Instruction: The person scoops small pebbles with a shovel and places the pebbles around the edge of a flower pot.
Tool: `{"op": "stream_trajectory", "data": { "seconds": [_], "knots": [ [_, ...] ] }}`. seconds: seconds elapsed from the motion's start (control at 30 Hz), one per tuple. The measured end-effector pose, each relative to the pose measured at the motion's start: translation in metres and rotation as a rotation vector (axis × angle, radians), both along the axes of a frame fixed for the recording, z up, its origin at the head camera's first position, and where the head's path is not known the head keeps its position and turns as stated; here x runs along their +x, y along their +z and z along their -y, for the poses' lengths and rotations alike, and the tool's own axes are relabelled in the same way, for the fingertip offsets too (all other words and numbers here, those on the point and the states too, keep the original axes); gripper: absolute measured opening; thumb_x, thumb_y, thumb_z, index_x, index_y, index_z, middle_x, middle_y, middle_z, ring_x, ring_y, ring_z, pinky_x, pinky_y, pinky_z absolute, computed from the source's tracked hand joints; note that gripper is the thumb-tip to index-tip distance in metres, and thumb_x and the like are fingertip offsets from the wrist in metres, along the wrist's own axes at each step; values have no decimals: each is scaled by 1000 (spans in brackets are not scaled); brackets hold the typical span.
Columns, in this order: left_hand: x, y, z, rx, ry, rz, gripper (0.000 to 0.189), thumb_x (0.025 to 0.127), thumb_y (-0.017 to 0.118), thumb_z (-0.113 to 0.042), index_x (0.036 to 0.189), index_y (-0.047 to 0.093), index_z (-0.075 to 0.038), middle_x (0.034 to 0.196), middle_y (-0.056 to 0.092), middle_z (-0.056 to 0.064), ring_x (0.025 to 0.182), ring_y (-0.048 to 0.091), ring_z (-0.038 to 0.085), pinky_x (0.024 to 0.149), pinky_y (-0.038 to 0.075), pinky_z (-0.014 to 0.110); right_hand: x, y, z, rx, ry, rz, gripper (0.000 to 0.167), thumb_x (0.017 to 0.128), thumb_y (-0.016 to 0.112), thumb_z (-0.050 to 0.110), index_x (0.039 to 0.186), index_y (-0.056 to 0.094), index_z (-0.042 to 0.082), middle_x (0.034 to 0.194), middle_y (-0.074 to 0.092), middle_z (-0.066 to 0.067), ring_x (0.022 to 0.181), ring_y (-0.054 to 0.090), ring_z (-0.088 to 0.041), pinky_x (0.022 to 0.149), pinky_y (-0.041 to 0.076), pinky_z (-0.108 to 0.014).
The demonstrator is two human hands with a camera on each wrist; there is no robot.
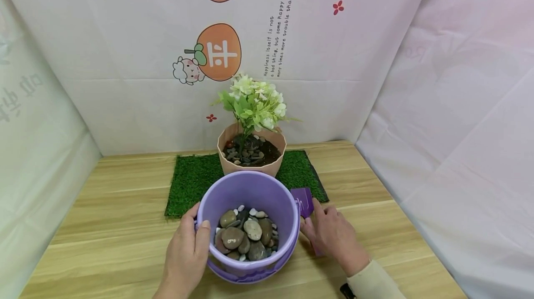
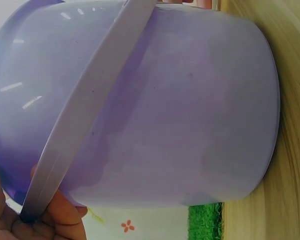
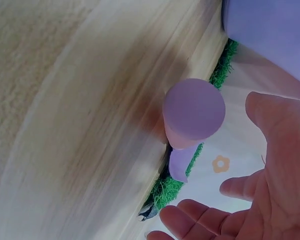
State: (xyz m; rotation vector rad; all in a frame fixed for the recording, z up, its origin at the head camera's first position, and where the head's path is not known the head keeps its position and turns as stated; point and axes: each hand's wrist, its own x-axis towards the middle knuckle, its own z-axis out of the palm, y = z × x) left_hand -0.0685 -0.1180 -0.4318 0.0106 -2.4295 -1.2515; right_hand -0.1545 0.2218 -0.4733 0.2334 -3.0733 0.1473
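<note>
A purple bucket is over the wooden table, with its open top facing up. Its bottom is hidden from above, and I cannot tell if it sits flat. Inside are big and small stones; the ones underneath are covered up. The bucket's handle hangs down across its near side.

The left hand grips the bucket's left edge, with its thumb on the rim. In the left wrist view its fingers curl by the handle's end, but the hand is partly cut off.

To the right of the bucket is a purple shovel. The right hand is right over it, hiding most of the shovel's grip. In the right wrist view the fingers are spread and hold nothing.

Behind the bucket, a pink pot holds stones and pale flowers. The bucket hides the pot's bottom and part of the green grass mat. A small black thing by the right sleeve is hard to make out.
</note>
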Motion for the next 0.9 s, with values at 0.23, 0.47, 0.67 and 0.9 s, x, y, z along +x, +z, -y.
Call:
{"op": "stream_trajectory", "data": {
  "seconds": [0.23,0.47,0.67,0.9],
  "knots": [
    [0,1,-1,7,0,24,45,110,46,-21,151,47,-2,142,63,23,123,66,41,98,55,61,3,-1,1,-10,-31,76,88,99,53,67,154,41,-1,111,64,-34,92,69,-41,75,62,-53],
    [0,1,-1,10,-4,22,45,110,46,-22,152,47,-3,142,63,23,123,66,40,99,55,60,5,-6,1,-19,-40,131,94,96,59,67,153,40,-6,111,63,-35,89,69,-42,72,62,-54],
    [0,1,-1,8,1,18,45,110,46,-20,151,47,-1,141,63,24,122,66,41,98,55,61,8,-9,3,-1,-43,135,89,96,61,65,142,49,-10,106,64,-33,88,69,-44,71,61,-57],
    [0,0,-1,3,-2,10,45,110,47,-20,151,47,-2,141,63,23,122,66,40,97,55,60,9,-10,5,12,-60,172,74,95,62,66,116,59,-5,90,62,-22,77,65,-35,64,58,-53]
  ]
}}
